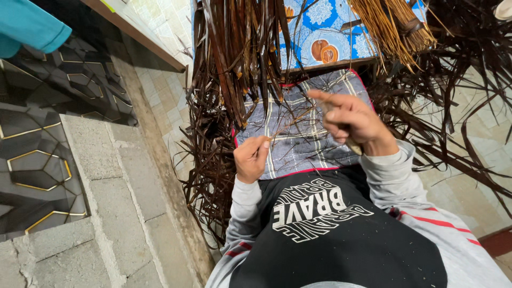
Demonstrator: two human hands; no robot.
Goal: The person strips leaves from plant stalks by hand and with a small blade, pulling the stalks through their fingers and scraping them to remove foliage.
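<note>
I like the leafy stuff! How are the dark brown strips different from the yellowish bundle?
The dark brown strips are flat, wide and hang loose, spilling around the checked cloth. The yellowish bundle is pale, made of thin stiff sticks, and looks gathered together at the top right. Both look like dried plant material.

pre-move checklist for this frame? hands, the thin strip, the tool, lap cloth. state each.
1. Left hand pinching the thin strip at its near end: ok.
2. Right hand closed on a small pale tool, handle end showing below the palm: ok.
3. Tool edge touching the strip: cannot tell, fingers hide it.
4. Strip taut between the hands: cannot tell, too thin to follow.
5. Checked cloth covering the lap under both hands: ok.
6. Dark dried leaves hang clear of the hands: not ok, some trail over the cloth near the left hand.
</note>
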